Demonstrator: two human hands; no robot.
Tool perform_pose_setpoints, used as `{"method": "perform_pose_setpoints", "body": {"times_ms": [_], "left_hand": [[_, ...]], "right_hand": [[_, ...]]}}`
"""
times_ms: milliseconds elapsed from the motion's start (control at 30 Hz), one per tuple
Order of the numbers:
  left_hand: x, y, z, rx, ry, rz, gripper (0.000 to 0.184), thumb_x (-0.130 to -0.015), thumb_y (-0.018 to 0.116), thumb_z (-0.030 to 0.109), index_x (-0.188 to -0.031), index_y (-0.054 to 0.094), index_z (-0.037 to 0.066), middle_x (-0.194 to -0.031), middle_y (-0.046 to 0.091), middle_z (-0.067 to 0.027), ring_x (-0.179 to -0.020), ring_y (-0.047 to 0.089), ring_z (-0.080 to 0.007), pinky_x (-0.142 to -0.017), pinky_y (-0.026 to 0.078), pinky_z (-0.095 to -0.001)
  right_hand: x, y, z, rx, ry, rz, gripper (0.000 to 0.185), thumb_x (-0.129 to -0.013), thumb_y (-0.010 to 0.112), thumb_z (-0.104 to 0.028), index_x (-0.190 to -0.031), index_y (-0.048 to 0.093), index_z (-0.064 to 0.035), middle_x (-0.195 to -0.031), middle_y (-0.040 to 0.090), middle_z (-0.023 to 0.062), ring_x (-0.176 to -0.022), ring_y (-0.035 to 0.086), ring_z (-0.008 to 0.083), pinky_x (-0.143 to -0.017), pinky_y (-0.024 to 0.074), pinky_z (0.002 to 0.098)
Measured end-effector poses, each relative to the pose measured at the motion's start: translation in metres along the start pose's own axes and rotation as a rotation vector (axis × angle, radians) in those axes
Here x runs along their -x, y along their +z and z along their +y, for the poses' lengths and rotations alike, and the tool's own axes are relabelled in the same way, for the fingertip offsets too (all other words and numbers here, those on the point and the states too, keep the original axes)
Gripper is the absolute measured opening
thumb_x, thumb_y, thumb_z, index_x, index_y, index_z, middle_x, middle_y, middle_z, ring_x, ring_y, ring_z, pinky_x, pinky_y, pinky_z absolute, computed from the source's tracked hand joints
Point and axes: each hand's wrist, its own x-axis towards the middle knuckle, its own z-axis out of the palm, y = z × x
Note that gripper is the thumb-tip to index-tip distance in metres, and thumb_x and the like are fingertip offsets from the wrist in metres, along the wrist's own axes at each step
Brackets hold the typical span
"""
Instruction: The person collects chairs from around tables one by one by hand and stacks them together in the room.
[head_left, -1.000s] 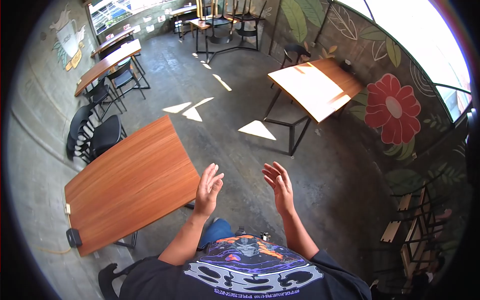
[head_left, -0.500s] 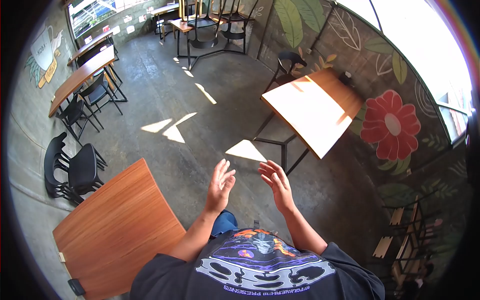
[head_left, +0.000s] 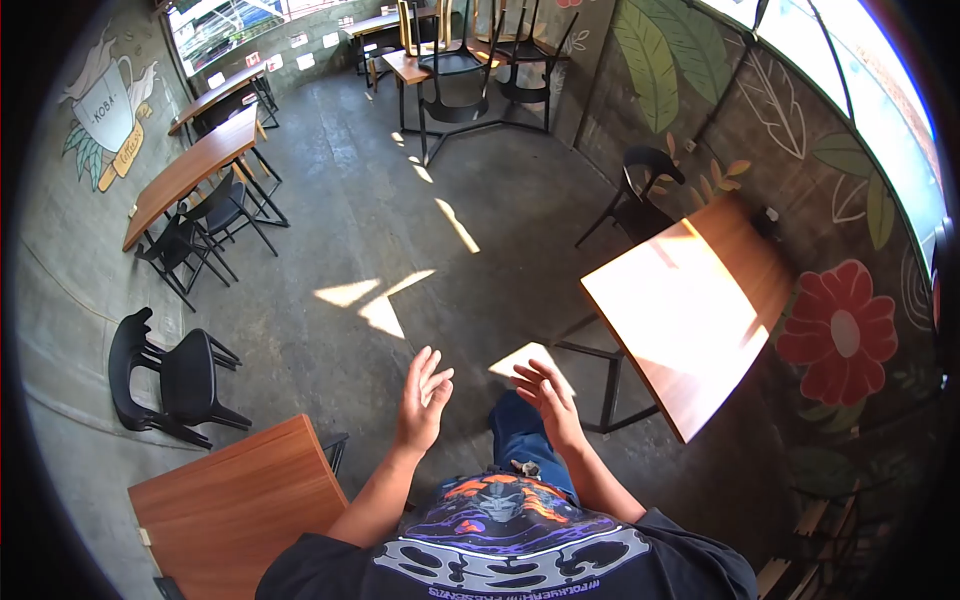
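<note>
My left hand (head_left: 424, 402) is raised in front of my body with its fingers apart and nothing in it. Opposite it, my right hand (head_left: 549, 400) is held up the same way, empty and open, the palms turned partly toward each other. Neither hand touches anything. Below and to the left is a brown wooden table (head_left: 240, 500). To the right of my right hand stands another wooden table (head_left: 690, 310), brightly sunlit, on a black metal frame.
Black chairs (head_left: 188, 375) stand by the left wall, with a long table (head_left: 190, 175) beyond them. A black chair (head_left: 640, 200) is behind the sunlit table. At the back, upturned chairs (head_left: 455, 95) rest on a table. Grey concrete floor (head_left: 330, 220) lies between.
The view has shifted forward: furniture ahead appears nearer and lower, and the left table slides toward the bottom edge. A leg now shows stepping forward. Both hands stay raised and open.
</note>
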Motion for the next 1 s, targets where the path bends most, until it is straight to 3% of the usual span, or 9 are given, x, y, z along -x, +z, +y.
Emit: {"method": "perform_pose_setpoints", "body": {"times_ms": [200,400,567,867,1000], "left_hand": [[-0.128,0.040,-0.014,0.007,-0.048,0.099,0.074,-0.095,0.064,0.027,-0.150,0.021,0.003,-0.149,0.033,-0.0286,-0.125,0.051,-0.0336,-0.102,0.044,-0.0391],[-0.264,0.072,0.037,-0.125,0.157,0.028,0.073,-0.095,0.064,0.025,-0.151,0.021,0.006,-0.151,0.032,-0.0252,-0.127,0.050,-0.0340,-0.102,0.044,-0.0401],[-0.358,0.081,0.009,-0.063,0.116,0.109,0.069,-0.094,0.064,0.022,-0.149,0.025,0.005,-0.150,0.034,-0.0252,-0.123,0.053,-0.0326,-0.098,0.046,-0.0376],[-0.605,0.074,-0.019,-0.030,-0.012,-0.056,0.066,-0.095,0.061,0.021,-0.149,0.027,0.004,-0.149,0.037,-0.0226,-0.120,0.056,-0.0262,-0.098,0.047,-0.0364],[-0.733,0.089,-0.006,-0.047,-0.012,-0.287,0.068,-0.094,0.063,0.024,-0.149,0.028,0.004,-0.149,0.037,-0.0220,-0.119,0.056,-0.0252,-0.098,0.046,-0.0345]], "right_hand": [[-0.164,-0.059,-0.034,-0.018,-0.070,-0.038,0.051,-0.103,0.043,-0.035,-0.142,0.038,-0.0035,-0.140,0.051,0.0171,-0.126,0.052,0.0272,-0.106,0.0392,0.0386],[-0.324,-0.089,-0.111,0.031,-0.117,-0.205,0.051,-0.103,0.047,-0.034,-0.141,0.039,-0.0022,-0.137,0.053,0.0158,-0.124,0.053,0.0247,-0.107,0.0379,0.0378],[-0.413,-0.109,-0.149,0.062,-0.165,-0.225,0.054,-0.102,0.047,-0.037,-0.141,0.038,-0.0010,-0.138,0.052,0.0184,-0.127,0.052,0.0281,-0.108,0.0382,0.0396],[-0.566,-0.172,-0.136,0.000,-0.162,0.043,0.052,-0.101,0.049,-0.035,-0.140,0.040,-0.0018,-0.137,0.053,0.0155,-0.124,0.053,0.0240,-0.105,0.0389,0.0365],[-0.635,-0.186,-0.153,0.004,-0.194,0.248,0.049,-0.102,0.046,-0.034,-0.140,0.040,-0.0021,-0.137,0.053,0.0170,-0.125,0.053,0.0264,-0.105,0.0408,0.0376]]}}
